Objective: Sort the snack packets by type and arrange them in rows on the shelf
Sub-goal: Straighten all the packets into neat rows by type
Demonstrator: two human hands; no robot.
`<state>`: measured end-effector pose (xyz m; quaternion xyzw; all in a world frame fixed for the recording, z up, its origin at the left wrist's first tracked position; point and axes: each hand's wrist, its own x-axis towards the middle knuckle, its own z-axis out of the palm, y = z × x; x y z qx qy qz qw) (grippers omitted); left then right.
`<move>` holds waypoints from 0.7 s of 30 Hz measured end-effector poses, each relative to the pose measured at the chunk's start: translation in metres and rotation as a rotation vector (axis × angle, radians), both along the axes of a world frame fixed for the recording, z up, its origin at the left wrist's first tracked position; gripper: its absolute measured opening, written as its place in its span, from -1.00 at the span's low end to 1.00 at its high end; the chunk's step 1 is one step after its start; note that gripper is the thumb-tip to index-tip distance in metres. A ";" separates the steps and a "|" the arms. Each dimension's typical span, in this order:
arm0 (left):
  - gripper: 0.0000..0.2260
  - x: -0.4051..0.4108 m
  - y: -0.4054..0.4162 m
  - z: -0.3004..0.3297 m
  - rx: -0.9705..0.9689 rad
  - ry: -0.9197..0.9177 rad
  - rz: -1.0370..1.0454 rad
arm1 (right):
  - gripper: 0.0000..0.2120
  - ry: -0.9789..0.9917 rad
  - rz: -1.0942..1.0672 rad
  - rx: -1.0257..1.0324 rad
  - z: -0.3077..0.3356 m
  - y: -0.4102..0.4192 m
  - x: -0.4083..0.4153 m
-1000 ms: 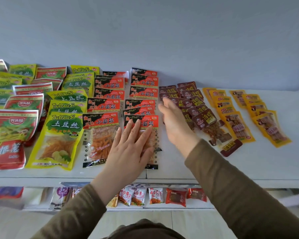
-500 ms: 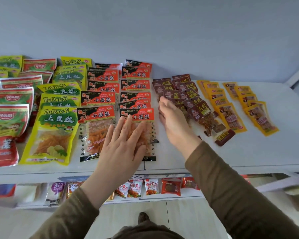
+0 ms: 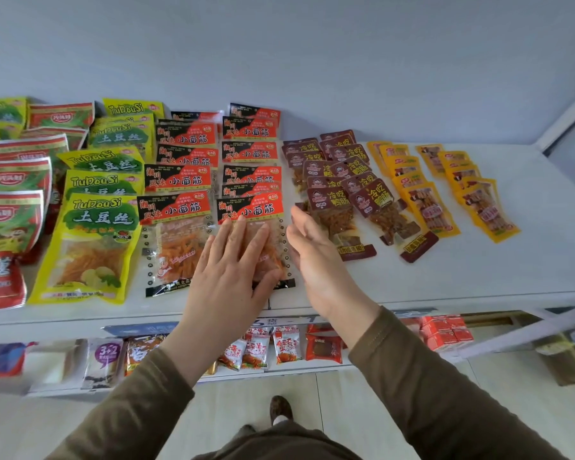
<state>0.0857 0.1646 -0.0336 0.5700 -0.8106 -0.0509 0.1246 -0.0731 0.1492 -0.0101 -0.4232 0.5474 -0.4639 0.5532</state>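
The left hand (image 3: pixel 233 277) lies flat, fingers straight and slightly spread, pressing the front red-and-black clear-windowed plastic packet (image 3: pixel 251 224) onto the white shelf top (image 3: pixel 478 277). The right hand (image 3: pixel 312 254) hovers edge-on just to its right, fingers straight and relaxed, gripping nothing. Beyond the fingertips, more red-and-black packets (image 3: pixel 251 154) run back in two overlapping rows. Right of the right hand lie rows of maroon packets (image 3: pixel 349 180), then yellow-orange packets (image 3: pixel 425 200); left of the left hand, yellow-green pouches (image 3: pixel 93 247) and red-green pouches (image 3: pixel 10 224). Sorting looks nearly finished: every type sits in its own rows, and only squaring up this front packet seems left.
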 end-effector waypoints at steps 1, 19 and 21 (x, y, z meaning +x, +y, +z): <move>-0.35 0.002 0.001 0.000 0.005 -0.004 0.001 | -0.53 0.025 0.018 -0.009 0.001 0.001 0.001; -0.44 -0.105 -0.036 0.016 -0.002 -0.046 -0.046 | -0.54 1.251 0.210 -0.481 0.011 -0.065 -0.122; -0.44 -0.124 -0.054 0.012 0.033 -0.070 0.020 | -0.51 1.413 0.368 -0.449 0.005 -0.078 -0.121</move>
